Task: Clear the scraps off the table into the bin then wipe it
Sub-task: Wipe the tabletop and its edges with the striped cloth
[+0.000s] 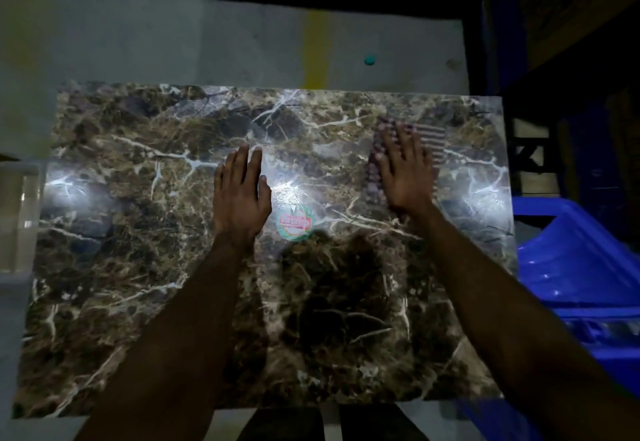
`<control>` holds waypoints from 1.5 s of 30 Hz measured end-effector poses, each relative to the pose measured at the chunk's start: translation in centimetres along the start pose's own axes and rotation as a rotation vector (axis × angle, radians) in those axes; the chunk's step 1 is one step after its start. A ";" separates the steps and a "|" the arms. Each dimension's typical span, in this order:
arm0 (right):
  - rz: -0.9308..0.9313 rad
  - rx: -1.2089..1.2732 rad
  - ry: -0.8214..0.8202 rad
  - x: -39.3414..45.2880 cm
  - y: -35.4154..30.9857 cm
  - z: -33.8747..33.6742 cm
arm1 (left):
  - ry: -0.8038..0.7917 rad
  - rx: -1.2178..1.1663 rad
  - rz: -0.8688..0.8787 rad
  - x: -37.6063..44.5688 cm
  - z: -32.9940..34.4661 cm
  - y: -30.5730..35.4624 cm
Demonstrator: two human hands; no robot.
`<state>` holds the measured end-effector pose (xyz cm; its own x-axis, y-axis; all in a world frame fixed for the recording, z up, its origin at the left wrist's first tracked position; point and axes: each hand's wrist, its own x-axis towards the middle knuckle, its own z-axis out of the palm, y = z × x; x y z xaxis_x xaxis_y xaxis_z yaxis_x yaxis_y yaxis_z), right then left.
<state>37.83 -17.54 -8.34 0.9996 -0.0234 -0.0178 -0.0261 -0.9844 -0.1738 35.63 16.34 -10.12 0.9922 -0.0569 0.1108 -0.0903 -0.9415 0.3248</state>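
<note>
Pressing flat on a striped cloth (420, 144), the right hand (405, 172) lies palm down with its fingers straight and spread, near the far right corner of the counter (138, 267). The cloth shows in red and pale stripes; it sticks out past the fingertips and along both sides of the hand, lying flat on the dark marbled surface. This grip is a spread one, holding the cloth down by pressure and not pinching it.

The left hand (240, 191) rests palm down on the bare counter about midway along its length, a little toward the far edge, fingers straight and close together, the thumb out to the side. It holds nothing. Both forearms reach in from the near edge.

Just beside the left hand, between the two hands, a round sticker (295, 222) in green and pink lies flat on the surface; its lettering is too blurred to read. Bright glare patches sit near the left and right edges and at the middle.

Off the right edge stands a blue plastic bin (571, 260), close against the counter. Beyond the far edge, a small teal object (370, 59) lies on the pale floor (173, 42).
</note>
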 end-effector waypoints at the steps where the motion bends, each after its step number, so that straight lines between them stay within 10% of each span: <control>1: 0.049 -0.002 0.010 1.6 0.5 -0.2 | 0.003 0.016 -0.014 -0.1 0.1 0.2; 5: 0.120 0.026 0.012 5.3 -2.8 0.6 | -0.001 0.022 -0.144 -0.7 0.6 2.2; 12: -0.384 0.061 -0.119 -6.4 -7.9 1.1 | -0.030 -0.007 -0.284 -3.8 1.7 6.4; 22: -0.022 0.044 -0.046 1.7 -4.6 0.2 | -0.001 -0.057 -0.253 -4.0 2.1 6.2; 30: -0.412 0.105 -0.099 -4.7 -11.9 2.1 | 0.084 -0.277 -0.254 -4.0 1.8 6.0; 40: -0.029 0.071 -0.039 -5.9 -6.9 1.1 | 0.183 -0.461 -0.179 -4.4 2.2 5.0; 45: -0.231 0.046 -0.088 -11.4 -13.0 3.0 | 0.089 -0.309 0.004 -6.0 2.1 3.5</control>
<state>26.69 -3.96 -8.88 0.9741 0.2187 -0.0580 0.2004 -0.9528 -0.2282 29.58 12.67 -11.59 0.9817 -0.0184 0.1897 -0.1295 -0.7950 0.5927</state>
